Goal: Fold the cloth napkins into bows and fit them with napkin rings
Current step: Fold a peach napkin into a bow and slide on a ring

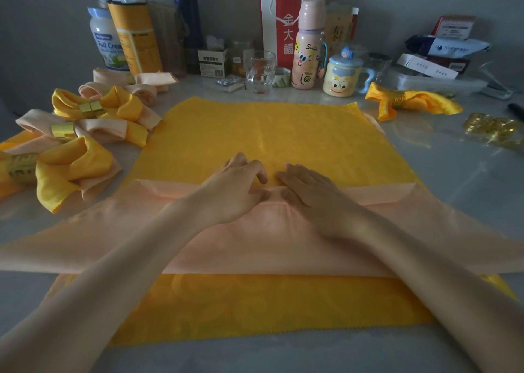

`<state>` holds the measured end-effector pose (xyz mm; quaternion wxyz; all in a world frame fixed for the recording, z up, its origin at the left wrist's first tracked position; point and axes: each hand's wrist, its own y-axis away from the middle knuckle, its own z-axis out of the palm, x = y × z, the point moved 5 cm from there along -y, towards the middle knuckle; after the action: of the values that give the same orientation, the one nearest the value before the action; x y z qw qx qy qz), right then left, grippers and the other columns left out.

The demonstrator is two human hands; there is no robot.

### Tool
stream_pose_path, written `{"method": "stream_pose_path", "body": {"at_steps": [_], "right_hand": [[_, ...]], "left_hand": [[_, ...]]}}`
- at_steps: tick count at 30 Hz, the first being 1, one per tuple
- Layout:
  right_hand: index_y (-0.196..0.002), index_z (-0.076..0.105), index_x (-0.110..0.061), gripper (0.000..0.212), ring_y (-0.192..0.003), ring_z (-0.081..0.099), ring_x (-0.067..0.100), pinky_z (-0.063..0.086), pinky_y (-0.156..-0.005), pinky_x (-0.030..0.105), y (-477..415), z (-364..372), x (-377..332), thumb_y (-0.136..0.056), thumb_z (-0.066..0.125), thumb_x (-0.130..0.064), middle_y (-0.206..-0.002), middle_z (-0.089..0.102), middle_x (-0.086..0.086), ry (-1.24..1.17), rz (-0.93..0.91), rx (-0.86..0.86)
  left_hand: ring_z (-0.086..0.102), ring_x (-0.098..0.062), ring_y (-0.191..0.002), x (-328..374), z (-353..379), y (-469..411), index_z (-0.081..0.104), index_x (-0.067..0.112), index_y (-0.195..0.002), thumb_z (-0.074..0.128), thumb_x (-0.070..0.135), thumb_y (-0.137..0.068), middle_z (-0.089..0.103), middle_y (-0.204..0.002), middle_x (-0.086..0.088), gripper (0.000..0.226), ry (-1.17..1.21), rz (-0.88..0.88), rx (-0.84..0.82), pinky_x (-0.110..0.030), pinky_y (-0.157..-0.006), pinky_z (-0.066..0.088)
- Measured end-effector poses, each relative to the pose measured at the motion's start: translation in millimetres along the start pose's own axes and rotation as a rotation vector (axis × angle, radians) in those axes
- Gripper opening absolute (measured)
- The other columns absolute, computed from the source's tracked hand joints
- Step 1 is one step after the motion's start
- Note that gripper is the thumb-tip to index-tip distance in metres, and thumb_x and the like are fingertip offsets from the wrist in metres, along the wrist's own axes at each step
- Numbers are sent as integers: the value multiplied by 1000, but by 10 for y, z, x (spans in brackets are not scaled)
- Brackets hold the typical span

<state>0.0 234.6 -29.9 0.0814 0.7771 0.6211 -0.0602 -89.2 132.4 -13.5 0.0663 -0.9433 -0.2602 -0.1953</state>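
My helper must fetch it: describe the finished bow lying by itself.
Start at the big yellow napkin mid-table; look past its far right corner. There, by the smiley mug, lies a yellow bow in a gold ring. The other bows sit piled on the left.

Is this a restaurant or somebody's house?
Most likely somebody's home: the table is crowded with a cartoon mug, a pink cartoon bottle and a milk powder tub, behind the peach napkin being folded.
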Motion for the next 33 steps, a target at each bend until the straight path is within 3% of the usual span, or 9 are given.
{"method": "stream_pose_path", "body": {"at_steps": [3, 5, 7, 9, 12, 16, 20, 28, 33], "right_hand": [[-148, 22, -15, 48, -146, 5, 16, 1, -112, 22, 5, -40, -6, -103, 26, -31, -158, 9, 6, -67, -16, 31], [-140, 39, -8, 42, -140, 25, 20, 14, -106, 18, 36, -145, -3, -101, 36, -24, -151, 31, 11, -186, -36, 71], [-122, 58, -6, 29, -120, 48, 20, 31, -93, 18, 89, -277, 44, -98, 46, -17, -127, 55, 10, -238, -68, 115], [-110, 65, -11, 21, -102, 55, 15, 39, -84, 18, 145, -381, 124, -94, 52, -15, -110, 60, 2, -228, -59, 120], [-102, 67, -19, 16, -86, 56, 6, 42, -73, 14, 188, -424, 213, -90, 56, -15, -96, 61, -8, -236, -16, 80], [-90, 63, -21, 8, -75, 56, 4, 43, -65, 16, 217, -467, 196, -85, 62, -15, -82, 61, -11, -276, -26, 97], [-80, 55, -23, 15, -69, 50, -4, 40, -61, 12, 284, -493, 132, -80, 64, -11, -79, 55, -11, -220, -57, 70], [-79, 61, -27, 7, -67, 51, -2, 41, -61, 14, 308, -383, 66, -85, 60, -24, -80, 60, -10, -232, -55, -186], [-79, 64, -15, 16, -67, 53, 11, 39, -58, 23, 251, -384, 40, -89, 59, -26, -73, 60, -1, -288, -29, 27]], "left_hand": [[36, -21, -119, 10, 4, 7, 53, 21, -118, 49, 36, -95, 38, -115, -1, 28, -86, 3, -15, -32, -101, 32], [37, -21, -117, -9, -24, 3, 55, 22, -115, 49, 31, -95, 38, -111, 1, 23, -52, -11, -41, -33, -101, 32], [42, -19, -112, -38, -63, -2, 58, 25, -110, 51, 25, -93, 39, -107, 4, 18, 0, -16, -53, -33, -100, 34], [46, -16, -103, -45, -86, -9, 59, 26, -107, 54, 22, -91, 41, -104, 4, 17, 25, -5, -42, -26, -90, 36], [46, -10, -90, -20, -91, 2, 60, 25, -103, 57, 20, -87, 46, -101, 5, 17, 27, 22, -29, -17, -72, 31], [48, -7, -86, 20, -175, 52, 55, 32, -90, 62, 23, -84, 47, -93, 12, 13, 18, 81, 4, -16, -67, 36], [46, 3, -73, 81, -252, 87, 61, 26, -85, 59, 36, -88, 51, -85, 13, 10, 38, 90, 37, -5, -60, 34], [49, -3, -66, 93, -127, 138, 54, 30, -88, 59, 41, -88, 50, -76, 14, 12, 25, -10, -250, -20, -54, 35], [50, -6, -64, 87, -77, 155, 54, 26, -94, 59, 30, -89, 53, -74, 11, 8, 14, -28, -290, -21, -51, 33]]}}
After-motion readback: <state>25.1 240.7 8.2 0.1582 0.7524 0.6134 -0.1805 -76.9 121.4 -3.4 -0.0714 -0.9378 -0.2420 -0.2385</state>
